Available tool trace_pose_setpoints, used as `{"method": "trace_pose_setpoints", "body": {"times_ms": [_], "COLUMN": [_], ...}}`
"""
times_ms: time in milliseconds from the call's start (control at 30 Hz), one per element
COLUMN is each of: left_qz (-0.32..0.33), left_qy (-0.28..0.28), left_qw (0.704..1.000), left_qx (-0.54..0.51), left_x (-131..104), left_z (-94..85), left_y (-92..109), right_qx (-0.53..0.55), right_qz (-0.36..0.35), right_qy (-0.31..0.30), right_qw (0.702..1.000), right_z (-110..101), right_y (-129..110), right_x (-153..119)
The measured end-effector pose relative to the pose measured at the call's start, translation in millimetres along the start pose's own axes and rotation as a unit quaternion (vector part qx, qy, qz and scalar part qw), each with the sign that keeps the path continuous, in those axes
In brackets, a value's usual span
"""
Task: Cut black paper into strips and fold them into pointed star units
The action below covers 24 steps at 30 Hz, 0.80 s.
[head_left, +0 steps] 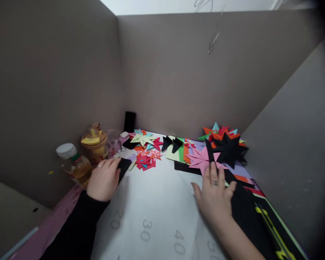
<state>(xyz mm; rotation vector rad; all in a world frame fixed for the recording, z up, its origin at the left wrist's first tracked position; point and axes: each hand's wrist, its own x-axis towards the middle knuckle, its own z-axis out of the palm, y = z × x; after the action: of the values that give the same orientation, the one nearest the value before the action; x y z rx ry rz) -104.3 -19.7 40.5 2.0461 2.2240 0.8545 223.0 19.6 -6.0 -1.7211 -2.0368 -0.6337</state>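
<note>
My left hand (103,179), at the left side of the white mat (157,195), has its fingers closed on a small piece of black paper (125,167). On the right, my right hand (215,195) reaches forward with its fingers apart. Its fingertips lie at the lower edge of a pink folded paper star (197,159) and the end of a narrow black paper strip (209,151); whether they press on the strip I cannot tell. A black paper star (229,148) stands just beyond. Black sheets (245,213) extend beside the right wrist.
Colourful paper stars (143,139) and two black folded pieces (177,145) line the back. At left stand a white-capped bottle (81,169), a yellow-lidded cup (94,142) and a clear cup (113,139). A phone (129,121) leans on the wall. A yellow-green tool (272,229) lies right.
</note>
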Motion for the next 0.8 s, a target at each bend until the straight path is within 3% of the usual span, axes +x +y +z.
{"method": "trace_pose_setpoints", "body": {"times_ms": [67, 100, 167, 233, 267, 300, 333, 367, 433, 500, 600, 667, 733, 800], "left_qz": [0.042, 0.032, -0.004, -0.095, -0.147, -0.188, -0.217, -0.235, -0.246, -0.234, -0.208, -0.207, -0.218, -0.234], "left_qy": [-0.049, -0.101, -0.221, -0.266, -0.284, -0.304, -0.315, -0.320, -0.322, -0.344, -0.376, -0.365, -0.346, -0.335], "left_qw": [0.981, 0.950, 0.831, 0.687, 0.631, 0.595, 0.578, 0.579, 0.608, 0.634, 0.646, 0.648, 0.644, 0.632], "left_qx": [-0.180, -0.295, -0.511, -0.670, -0.707, -0.720, -0.721, -0.712, -0.682, -0.652, -0.632, -0.636, -0.647, -0.658], "left_x": [-8, -9, -7, 3, 9, 15, 19, 22, 23, 19, 14, 12, 9, 6], "left_z": [3.3, 8.3, 23.7, 42.3, 50.9, 58.3, 64.4, 69.2, 75.8, 80.1, 84.4, 86.4, 87.6, 87.9], "left_y": [32, 47, 68, 71, 67, 61, 54, 47, 38, 34, 36, 39, 42, 46], "right_qx": [0.059, 0.094, 0.159, 0.208, 0.229, 0.250, 0.273, 0.297, 0.348, 0.393, 0.434, 0.461, 0.504, 0.538], "right_qz": [-0.072, -0.123, -0.234, -0.331, -0.367, -0.394, -0.410, -0.419, -0.426, -0.435, -0.431, -0.375, -0.274, -0.201], "right_qy": [0.046, 0.052, 0.035, -0.015, -0.045, -0.074, -0.097, -0.110, -0.109, -0.090, -0.070, -0.047, 0.002, 0.037], "right_qw": [0.995, 0.987, 0.959, 0.920, 0.900, 0.881, 0.865, 0.851, 0.828, 0.805, 0.788, 0.803, 0.819, 0.818], "right_z": [-8, -10, -10, -8, -8, -8, -9, -10, -12, -14, -9, -1, 7, 14], "right_y": [-9, -13, -20, -24, -24, -24, -24, -23, -21, -18, -14, -12, -10, -9], "right_x": [-3, -6, -14, -20, -22, -23, -23, -22, -19, -17, -18, -22, -25, -26]}}
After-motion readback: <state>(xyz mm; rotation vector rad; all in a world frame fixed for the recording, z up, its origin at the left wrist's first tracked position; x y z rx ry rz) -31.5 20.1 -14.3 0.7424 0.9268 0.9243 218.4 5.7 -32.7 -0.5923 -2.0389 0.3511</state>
